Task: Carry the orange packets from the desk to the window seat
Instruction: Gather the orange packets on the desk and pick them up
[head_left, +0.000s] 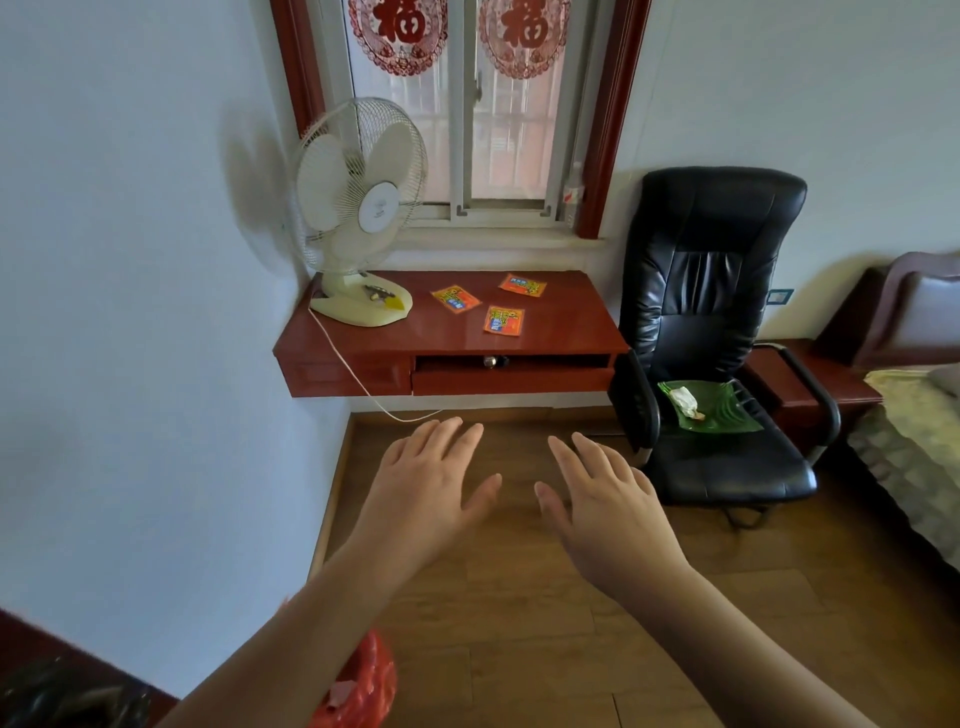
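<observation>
Both spread flat and empty: left hand (426, 483), right hand (608, 499), hovering short of desk (571, 332) bearing three orange packets (504, 320).

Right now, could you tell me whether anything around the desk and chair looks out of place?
Yes. A green dish holding crumpled tissue sits on the black chair seat, an odd spot. The three orange packets lie scattered at different angles on the desk, whose drawer is slightly open.

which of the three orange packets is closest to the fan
The left packet, lying just right of the fan's base. The back packet lies farther right near the window; the front packet is nearest the desk's front edge.
</observation>
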